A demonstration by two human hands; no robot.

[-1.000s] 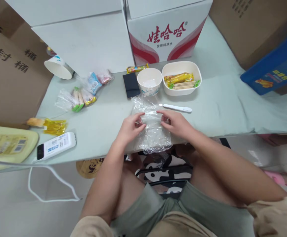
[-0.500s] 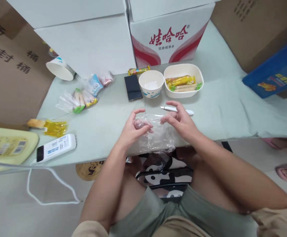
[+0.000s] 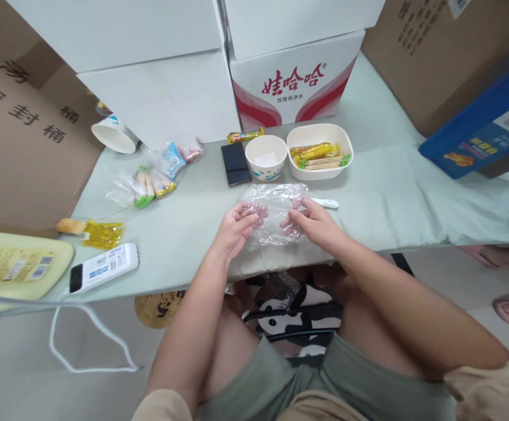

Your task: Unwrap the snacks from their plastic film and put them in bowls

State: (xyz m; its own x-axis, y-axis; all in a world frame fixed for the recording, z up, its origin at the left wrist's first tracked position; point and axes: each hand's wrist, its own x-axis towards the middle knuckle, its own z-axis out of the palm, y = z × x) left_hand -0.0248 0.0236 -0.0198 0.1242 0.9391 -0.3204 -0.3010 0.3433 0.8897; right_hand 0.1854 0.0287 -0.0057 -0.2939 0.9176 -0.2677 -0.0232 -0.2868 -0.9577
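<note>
A thin, crinkled clear plastic bag (image 3: 276,225) is spread between my two hands, just above the table's front edge. My left hand (image 3: 236,228) grips its left side, with the fingertips showing through the film and the thumb on top. On the opposite side my right hand (image 3: 313,221) pinches it between thumb and fingers. Behind the plastic lies a white-handled craft knife (image 3: 326,203), its blade end covered by the film. Farther back are a paper bowl (image 3: 266,158) and a white tub (image 3: 319,173) holding yellow-wrapped sausages (image 3: 318,152) and wooden sticks (image 3: 322,164) with green ends.
A black phone (image 3: 236,164) lies left of the bowl. Small wrapped packets (image 3: 170,161), a tipped paper cup (image 3: 116,135), a white handheld device (image 3: 104,269) and a yellow bottle (image 3: 17,263) occupy the left side. White cartons (image 3: 298,88) line the back; a blue box (image 3: 486,128) stands right.
Both hands have closed on the plastic bag, their fingers previously more spread. The bag has been lifted and shifted away from me, now overlapping the craft knife's blade end. The head view has tilted slightly.
</note>
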